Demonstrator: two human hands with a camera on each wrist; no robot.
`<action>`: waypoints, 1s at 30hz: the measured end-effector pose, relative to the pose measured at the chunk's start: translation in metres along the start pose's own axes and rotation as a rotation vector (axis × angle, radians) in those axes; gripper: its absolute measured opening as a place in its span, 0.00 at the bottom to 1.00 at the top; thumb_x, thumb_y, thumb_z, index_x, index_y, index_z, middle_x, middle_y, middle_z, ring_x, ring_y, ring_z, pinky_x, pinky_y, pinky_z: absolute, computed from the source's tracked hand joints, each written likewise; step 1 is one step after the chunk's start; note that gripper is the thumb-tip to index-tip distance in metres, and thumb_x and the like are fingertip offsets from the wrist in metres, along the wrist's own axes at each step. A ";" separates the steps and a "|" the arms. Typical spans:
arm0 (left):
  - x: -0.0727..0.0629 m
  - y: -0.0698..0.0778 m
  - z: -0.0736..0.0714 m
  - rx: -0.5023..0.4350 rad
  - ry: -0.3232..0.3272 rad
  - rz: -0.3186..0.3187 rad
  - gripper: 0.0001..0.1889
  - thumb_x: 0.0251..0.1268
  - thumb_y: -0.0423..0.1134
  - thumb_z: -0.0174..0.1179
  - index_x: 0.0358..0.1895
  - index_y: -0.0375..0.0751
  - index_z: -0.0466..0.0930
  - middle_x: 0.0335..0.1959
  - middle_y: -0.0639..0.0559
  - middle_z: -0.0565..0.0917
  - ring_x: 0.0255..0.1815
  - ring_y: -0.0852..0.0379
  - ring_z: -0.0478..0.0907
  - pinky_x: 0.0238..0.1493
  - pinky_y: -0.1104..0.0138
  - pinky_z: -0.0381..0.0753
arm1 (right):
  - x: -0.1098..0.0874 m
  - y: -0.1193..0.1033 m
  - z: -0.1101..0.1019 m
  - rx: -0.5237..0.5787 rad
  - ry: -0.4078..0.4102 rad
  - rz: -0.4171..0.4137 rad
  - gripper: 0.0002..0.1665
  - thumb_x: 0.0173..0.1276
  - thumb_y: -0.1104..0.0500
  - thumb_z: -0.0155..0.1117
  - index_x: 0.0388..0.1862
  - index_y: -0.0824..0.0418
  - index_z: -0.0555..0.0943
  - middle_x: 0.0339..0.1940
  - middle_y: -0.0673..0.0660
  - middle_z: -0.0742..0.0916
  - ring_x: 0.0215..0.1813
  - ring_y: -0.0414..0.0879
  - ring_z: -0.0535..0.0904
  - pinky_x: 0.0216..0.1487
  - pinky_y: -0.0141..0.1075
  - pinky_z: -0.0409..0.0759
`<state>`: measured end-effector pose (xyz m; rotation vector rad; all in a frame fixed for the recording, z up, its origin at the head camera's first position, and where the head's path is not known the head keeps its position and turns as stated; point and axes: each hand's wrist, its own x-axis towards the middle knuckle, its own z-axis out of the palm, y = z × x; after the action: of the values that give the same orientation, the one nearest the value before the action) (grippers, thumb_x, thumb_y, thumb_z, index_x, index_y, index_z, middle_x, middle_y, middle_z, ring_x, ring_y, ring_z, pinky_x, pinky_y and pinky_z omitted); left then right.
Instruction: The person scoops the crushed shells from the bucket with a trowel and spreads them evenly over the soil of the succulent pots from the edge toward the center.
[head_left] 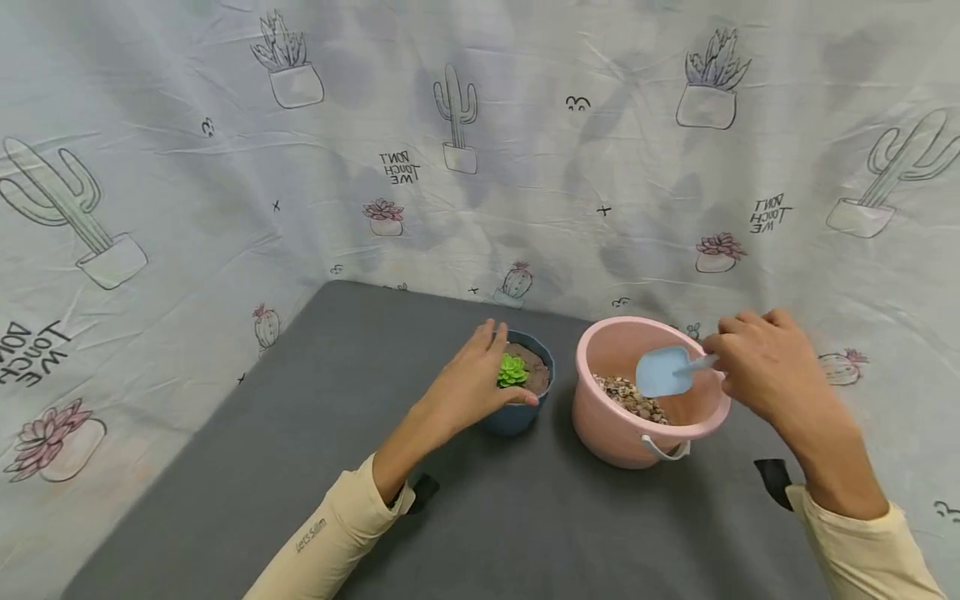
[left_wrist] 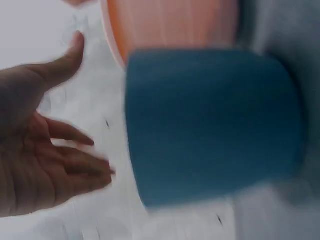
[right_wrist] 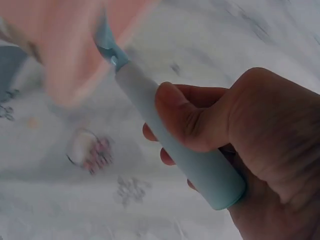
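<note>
A small light blue trowel point(head_left: 663, 372) is gripped by its handle in my right hand point(head_left: 767, 367), its blade over the mouth of a pink bucket point(head_left: 615, 435). Mixed pebbles point(head_left: 626, 397) lie inside that bucket. In the right wrist view, thumb and fingers wrap around the trowel's pale handle point(right_wrist: 172, 137). To the bucket's left stands a dark blue flowerpot point(head_left: 512, 421) with brown soil point(head_left: 537, 367) and a bright green succulent point(head_left: 512, 370). My left hand point(head_left: 467, 382) hovers at the pot's rim, thumb and fingers spread; the left wrist view shows it apart from the pot.
The grey tabletop point(head_left: 285, 433) carries the pot and bucket. A white handle point(head_left: 666, 450) hangs at the bucket's front. Behind and at the sides hangs a pale cloth point(head_left: 525, 108) printed with cacti.
</note>
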<state>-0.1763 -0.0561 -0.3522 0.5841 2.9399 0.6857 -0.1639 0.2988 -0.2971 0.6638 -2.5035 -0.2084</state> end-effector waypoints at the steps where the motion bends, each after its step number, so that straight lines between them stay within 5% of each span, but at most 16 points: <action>1: 0.004 0.007 0.000 0.013 0.003 0.055 0.59 0.61 0.66 0.69 0.86 0.38 0.48 0.87 0.37 0.51 0.87 0.42 0.54 0.81 0.47 0.67 | 0.003 -0.001 0.007 -0.014 -0.025 -0.022 0.15 0.35 0.72 0.83 0.20 0.58 0.86 0.19 0.53 0.80 0.31 0.55 0.77 0.37 0.50 0.68; 5: 0.022 0.037 0.007 -0.004 -0.047 0.238 0.52 0.68 0.65 0.64 0.84 0.37 0.53 0.86 0.40 0.58 0.83 0.46 0.66 0.79 0.55 0.73 | 0.009 -0.007 0.031 -0.098 -0.064 -0.090 0.23 0.33 0.69 0.86 0.11 0.55 0.76 0.17 0.54 0.78 0.28 0.53 0.75 0.34 0.45 0.65; 8: 0.035 0.052 0.017 -0.021 -0.076 0.316 0.47 0.70 0.64 0.63 0.81 0.36 0.63 0.82 0.36 0.65 0.56 0.52 0.88 0.63 0.64 0.84 | 0.010 -0.011 0.043 -0.135 -0.063 -0.104 0.26 0.30 0.64 0.90 0.10 0.55 0.75 0.17 0.55 0.79 0.26 0.53 0.73 0.32 0.44 0.64; 12: 0.043 0.059 0.026 -0.063 -0.063 0.346 0.40 0.68 0.62 0.67 0.72 0.34 0.75 0.64 0.37 0.81 0.18 0.62 0.77 0.34 0.74 0.78 | 0.011 -0.012 0.053 -0.115 -0.104 -0.088 0.24 0.37 0.64 0.88 0.11 0.55 0.75 0.17 0.56 0.81 0.25 0.54 0.73 0.33 0.44 0.64; 14: 0.045 0.059 0.028 -0.078 -0.052 0.345 0.40 0.68 0.60 0.68 0.72 0.34 0.73 0.49 0.43 0.84 0.16 0.66 0.74 0.25 0.76 0.74 | 0.012 -0.011 0.057 -0.085 -0.126 -0.074 0.25 0.40 0.66 0.86 0.10 0.54 0.74 0.16 0.56 0.81 0.25 0.53 0.72 0.33 0.44 0.64; 19: 0.042 0.058 0.031 -0.077 -0.030 0.358 0.39 0.68 0.59 0.68 0.71 0.34 0.72 0.38 0.50 0.81 0.18 0.68 0.74 0.21 0.77 0.70 | 0.010 -0.012 0.062 0.076 -0.186 -0.010 0.17 0.47 0.66 0.85 0.15 0.53 0.83 0.16 0.53 0.85 0.22 0.50 0.71 0.33 0.42 0.59; 24: 0.043 0.057 0.030 -0.027 -0.008 0.386 0.33 0.68 0.60 0.67 0.65 0.37 0.77 0.42 0.49 0.80 0.21 0.67 0.74 0.24 0.77 0.72 | 0.009 -0.013 0.062 0.180 -0.204 0.063 0.10 0.52 0.67 0.81 0.22 0.54 0.89 0.19 0.52 0.89 0.24 0.50 0.76 0.35 0.46 0.65; 30: 0.047 0.056 0.030 0.002 -0.009 0.391 0.41 0.69 0.61 0.66 0.76 0.37 0.71 0.59 0.43 0.83 0.26 0.65 0.78 0.36 0.74 0.80 | -0.001 -0.005 0.058 0.252 -0.087 0.109 0.10 0.52 0.67 0.82 0.32 0.55 0.93 0.24 0.52 0.90 0.28 0.53 0.81 0.32 0.49 0.70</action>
<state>-0.1958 0.0202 -0.3539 1.1757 2.8405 0.7049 -0.1922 0.2953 -0.3474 0.6252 -2.6666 0.1232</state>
